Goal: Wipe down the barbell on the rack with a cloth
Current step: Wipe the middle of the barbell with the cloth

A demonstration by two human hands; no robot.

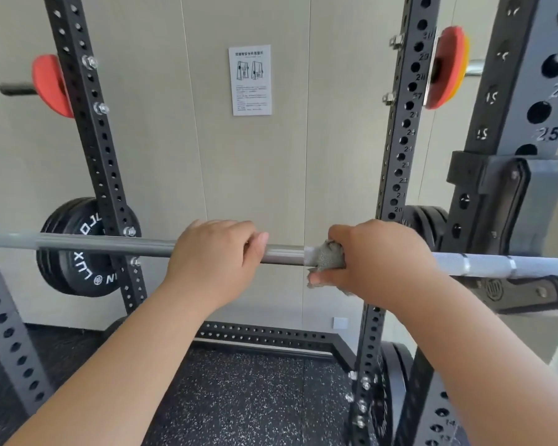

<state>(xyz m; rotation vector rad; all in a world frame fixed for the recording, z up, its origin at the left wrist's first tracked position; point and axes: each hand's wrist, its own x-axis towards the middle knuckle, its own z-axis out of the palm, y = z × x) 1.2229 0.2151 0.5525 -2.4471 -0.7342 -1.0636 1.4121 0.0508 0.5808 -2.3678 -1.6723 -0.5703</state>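
While the rack held the bar flat in front of me, my left hand was curled round the bare bar to keep it steady. My right hand squeezed the cloth tight round the bar. I thought slow, firm rubs along it would work best.

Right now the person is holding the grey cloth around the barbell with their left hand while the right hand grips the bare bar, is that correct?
Not quite: the hands are swapped. The head view shows the right hand holding the grey cloth around the barbell, while the left hand grips the bare bar.
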